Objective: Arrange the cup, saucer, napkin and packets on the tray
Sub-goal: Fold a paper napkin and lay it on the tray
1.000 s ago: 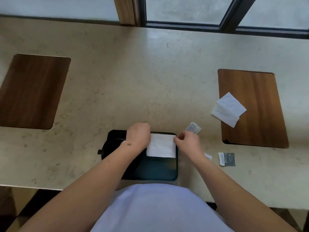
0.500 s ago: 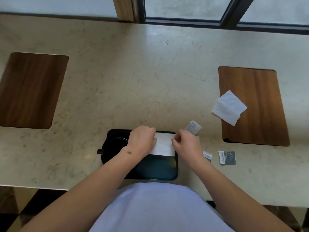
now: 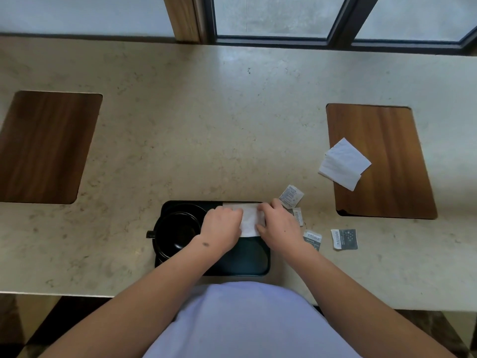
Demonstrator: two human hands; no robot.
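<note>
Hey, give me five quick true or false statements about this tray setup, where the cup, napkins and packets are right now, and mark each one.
1. The black cup sits at the left end of the tray. True.
2. Both hands rest on the white napkin lying on the tray. True: the left hand is at its left edge, the right hand at its right.
3. All the packets are already on the tray. False: the packets lie on the counter, right of the tray.
4. The spare folded napkins sit on the left wooden mat. False: they overlap the left edge of the right wooden mat.
5. The cup is tipped on its side. False: it stands upright, opening upward.
</note>
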